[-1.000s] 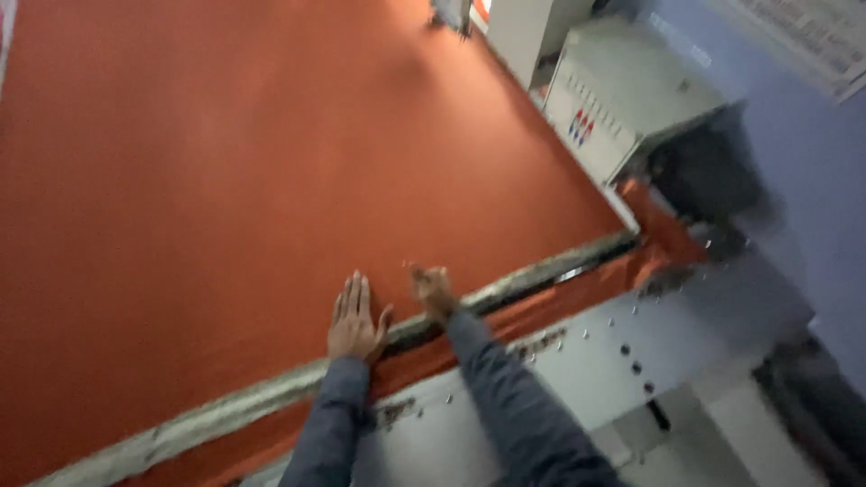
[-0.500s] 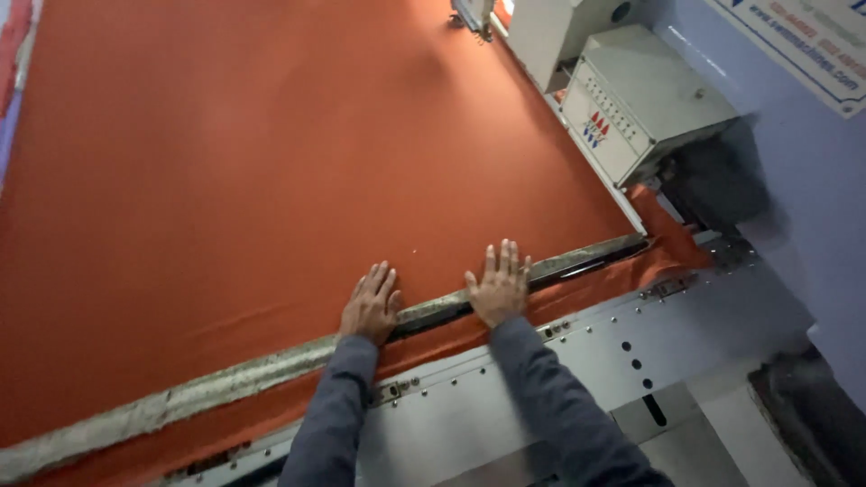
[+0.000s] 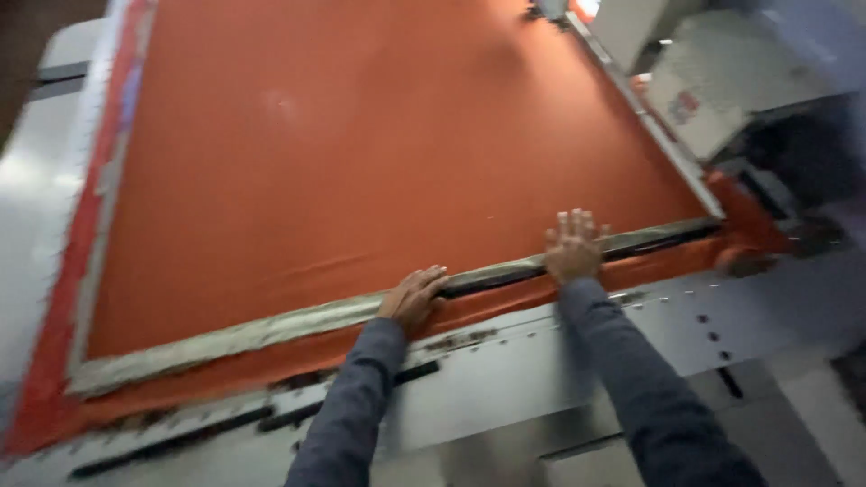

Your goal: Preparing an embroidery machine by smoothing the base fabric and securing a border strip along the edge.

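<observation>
Orange cloth (image 3: 379,153) beneath left hand (image 3: 413,298), right hand (image 3: 572,247)

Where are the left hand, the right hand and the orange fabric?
left hand (image 3: 413,296), head view, back of hand.
right hand (image 3: 572,247), head view, back of hand.
orange fabric (image 3: 361,144), head view, flat middle.

Both my arms wear long blue-grey sleeves, plain knit-looking fabric, reaching my wrists. My left hand (image 3: 413,298) and right hand (image 3: 572,249) are bare, no gloves.

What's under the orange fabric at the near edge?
A grey frame strip lies on the orange fabric; both hands, left hand and right hand, press there. Underneath is covered.
</observation>
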